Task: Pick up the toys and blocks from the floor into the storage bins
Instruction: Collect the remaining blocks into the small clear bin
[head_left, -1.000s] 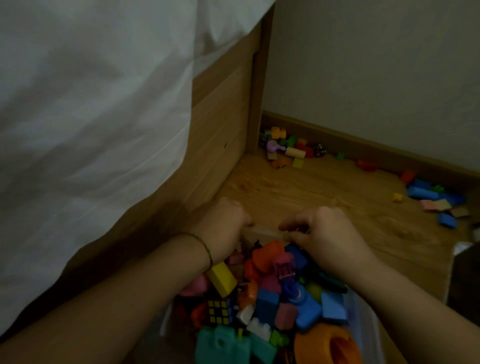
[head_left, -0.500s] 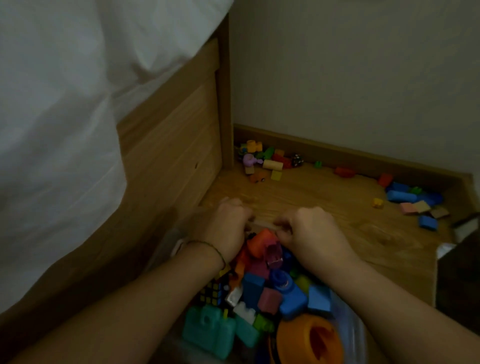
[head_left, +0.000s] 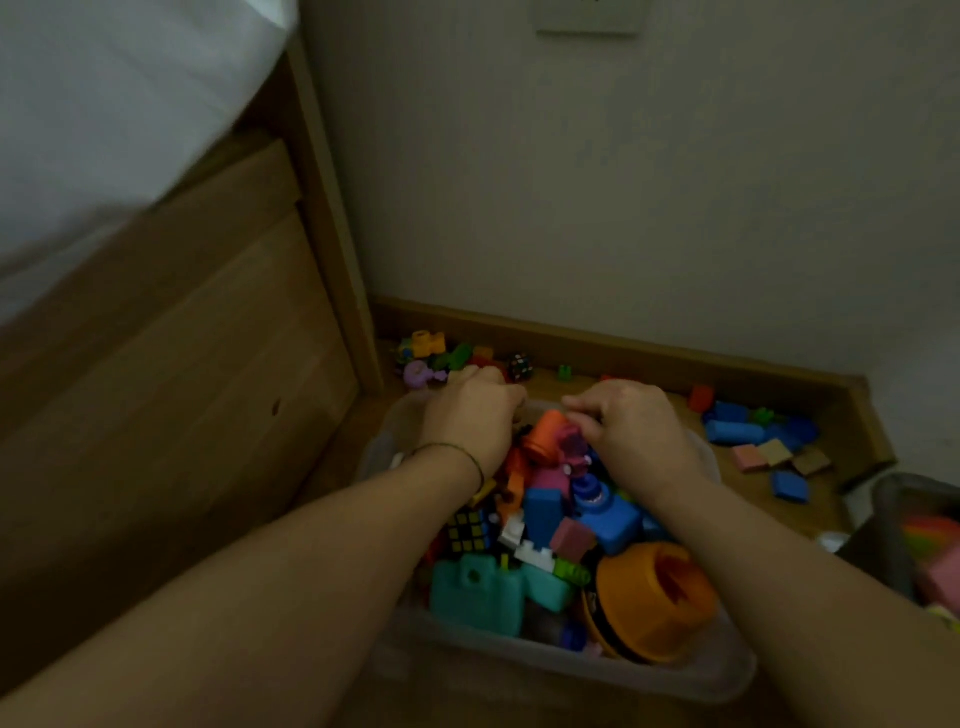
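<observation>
The bed (head_left: 171, 364) closes off the left and the wall the far side, so the floor (head_left: 748, 504) ahead is a small pocket. The bin (head_left: 571, 670) sits in it, right in front of the person, mouth up and heaped with toys. It looks longer than wide. Its long axis appears to run from the person toward the wall, with the far end aimed between the two loose groups, though the wide lens makes that uncertain.

The left hand (head_left: 467, 421) and right hand (head_left: 634, 431) sit side by side on the far rim. Their fingers (head_left: 582, 402) are curled down over it and grip it. The fingertips are hidden behind the knuckles, and nothing else shows in either hand.

The step looks like shifting the bin nearer the pieces left on the floor. It is best slid flat, not lifted by one end, because the load stands above the rim and the orange ring (head_left: 654, 597) at the near corner could roll out. Equal effort from both hands should keep it straight. It should stop short of the skirting, leaving room to scoop.

The blue blocks (head_left: 735, 431) lie near the bin's right side. The corner toys (head_left: 428, 345) sit by the bed leg, just beyond the left hand, and a small cube (head_left: 519, 365) lies beside them.
</observation>
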